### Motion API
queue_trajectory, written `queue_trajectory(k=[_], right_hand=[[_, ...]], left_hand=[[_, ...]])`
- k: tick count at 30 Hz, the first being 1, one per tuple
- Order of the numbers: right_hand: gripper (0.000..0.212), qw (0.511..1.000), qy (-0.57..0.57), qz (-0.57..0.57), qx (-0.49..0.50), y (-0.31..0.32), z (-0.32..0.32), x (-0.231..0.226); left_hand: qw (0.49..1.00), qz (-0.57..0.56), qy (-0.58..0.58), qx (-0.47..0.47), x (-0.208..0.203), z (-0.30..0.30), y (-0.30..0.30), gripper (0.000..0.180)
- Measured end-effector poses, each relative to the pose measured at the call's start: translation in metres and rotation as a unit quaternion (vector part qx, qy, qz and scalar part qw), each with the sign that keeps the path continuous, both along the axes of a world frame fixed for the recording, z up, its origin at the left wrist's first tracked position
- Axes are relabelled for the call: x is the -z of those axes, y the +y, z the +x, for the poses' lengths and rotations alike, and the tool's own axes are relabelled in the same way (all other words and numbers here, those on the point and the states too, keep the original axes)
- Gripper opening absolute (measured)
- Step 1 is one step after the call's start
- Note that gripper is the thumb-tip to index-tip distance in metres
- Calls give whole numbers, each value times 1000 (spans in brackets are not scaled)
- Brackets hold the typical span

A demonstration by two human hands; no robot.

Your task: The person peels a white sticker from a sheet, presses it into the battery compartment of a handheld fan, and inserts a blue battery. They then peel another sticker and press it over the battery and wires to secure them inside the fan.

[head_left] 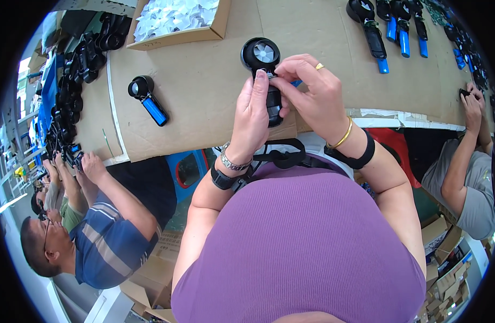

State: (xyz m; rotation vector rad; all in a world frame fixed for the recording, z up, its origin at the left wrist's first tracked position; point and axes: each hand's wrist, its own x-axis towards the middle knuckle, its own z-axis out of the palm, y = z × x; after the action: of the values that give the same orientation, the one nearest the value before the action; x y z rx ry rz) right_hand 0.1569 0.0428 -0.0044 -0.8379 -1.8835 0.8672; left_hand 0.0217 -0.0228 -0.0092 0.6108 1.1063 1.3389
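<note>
A black handheld fan (274,105) with a white-bladed head is held over the cardboard-covered table top, its head pointing away from me. My left hand (249,116) is closed around its handle from the left, thumb pressed up near the neck. My right hand (316,89) comes in from the right, thumb and forefinger pinched together at the neck, just below the head. A small pale bit shows at those fingertips, too small to name. Part of the handle is hidden by my fingers, and a blue patch shows behind the right hand.
Left on the table lies another fan (148,101) with a blue cell showing. A cardboard box (220,24) of white fan blades stands at the back. Several partly built fans (374,40) lie back right. People work on both sides: a striped shirt (110,237) left, a grey sleeve (476,177) right.
</note>
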Motion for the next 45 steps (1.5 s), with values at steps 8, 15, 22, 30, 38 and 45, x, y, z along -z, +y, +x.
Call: queue_trajectory(k=[8,15,22,30,38,45], right_hand=[[19,999,39,-22,5,-6,2,-2],[15,997,58,-43,-2,-3,4,2],[10,997,36,-61,-22,1,2,-2],[8,997,26,-58,-32,2,1,-1],[10,999,6,-1,-50,5,0,0],[14,986,-70,148,-33,9,2,-4]], left_hand=[[999,-1,-18,-26,-10,-3,-2,45],[999,-4,-25,-27,-13,-3,-1,46],[1000,-7,-10,-17,-9,-4,-2,43],[999,-17,30,-27,-4,-3,-1,39],[999,-20,30,-34,-11,0,2,49],[997,-25,45,-48,-9,0,-1,56]])
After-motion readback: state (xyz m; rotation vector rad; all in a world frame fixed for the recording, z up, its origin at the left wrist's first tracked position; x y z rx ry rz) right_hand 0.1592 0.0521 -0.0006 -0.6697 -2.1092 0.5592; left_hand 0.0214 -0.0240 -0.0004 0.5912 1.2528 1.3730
